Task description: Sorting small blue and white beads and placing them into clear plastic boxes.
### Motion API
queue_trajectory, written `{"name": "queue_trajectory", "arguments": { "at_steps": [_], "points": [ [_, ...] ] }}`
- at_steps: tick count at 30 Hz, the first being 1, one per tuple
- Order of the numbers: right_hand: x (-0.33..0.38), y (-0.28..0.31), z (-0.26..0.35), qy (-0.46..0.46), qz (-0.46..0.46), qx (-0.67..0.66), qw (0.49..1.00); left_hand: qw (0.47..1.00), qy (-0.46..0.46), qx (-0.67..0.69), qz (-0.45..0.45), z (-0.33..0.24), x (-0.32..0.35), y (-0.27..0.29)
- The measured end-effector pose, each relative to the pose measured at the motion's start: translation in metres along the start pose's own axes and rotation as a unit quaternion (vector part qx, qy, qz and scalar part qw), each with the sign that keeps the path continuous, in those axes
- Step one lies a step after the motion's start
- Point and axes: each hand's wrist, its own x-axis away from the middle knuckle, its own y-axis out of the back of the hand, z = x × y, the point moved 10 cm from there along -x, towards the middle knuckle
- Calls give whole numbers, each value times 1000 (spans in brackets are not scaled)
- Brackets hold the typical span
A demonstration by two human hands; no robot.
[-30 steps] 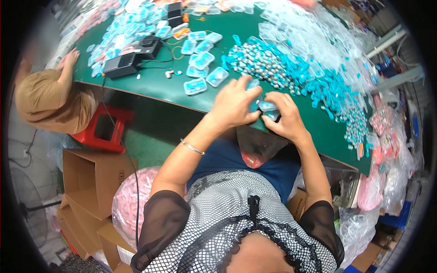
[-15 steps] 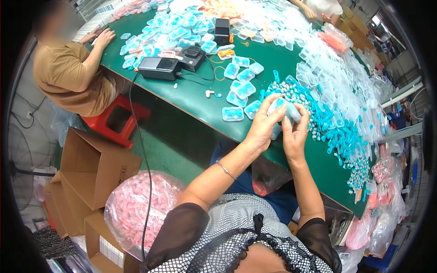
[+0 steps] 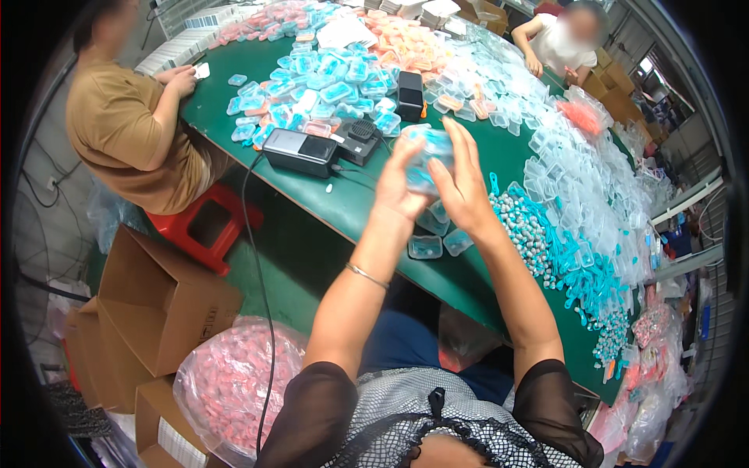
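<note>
Over the near edge of the green table [image 3: 343, 207], my two hands hold a small clear plastic box [image 3: 434, 143] with blue contents. Motion blur hides whether it is one box or several pressed together. My left hand [image 3: 400, 187] grips it from the left, fingers wrapped behind. My right hand [image 3: 466, 187] presses on its right side, thumb across the front and fingers stretched up. Just below the hands, similar closed boxes [image 3: 425, 247] lie by the table edge. To the right is a heap of teal-handled pieces [image 3: 589, 269] beside silvery beads or bells [image 3: 524, 230].
Two black devices [image 3: 300, 152] with a cable sit left of my hands, near a taller black device [image 3: 409, 95]. Filled boxes [image 3: 331, 90] and clear cases [image 3: 566, 168] are heaped beyond. A co-worker [image 3: 129, 129] sits at left on a red stool [image 3: 207, 226]; another person [image 3: 562, 43] works opposite.
Both hands have moved left and farther over the table with the held box, toward the black devices. My right fingers have stretched out. The co-worker at left now holds a small white piece.
</note>
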Motion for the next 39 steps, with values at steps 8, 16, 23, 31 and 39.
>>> {"name": "queue_trajectory", "arguments": {
  "at_steps": [8, 16, 23, 31, 39],
  "points": [
    [8, 10, -2, -60, -8, -108, 992, 980, -179, -38, -76, -175, -105, 8],
    [104, 51, -28, -59, 184, 132, 972, 732, -304, -539, -286, -236, -102, -52],
    [104, 15, -19, 51, 247, 233, 939, 516, -174, -821, 169, -79, -49, -78],
    [83, 24, -35, -29, 160, 73, 984, 330, -39, -918, 217, 33, 82, -21],
    [47, -11, -72, -49, 242, 111, 963, 310, -170, -927, 121, 41, 70, -15]
  ]
}}
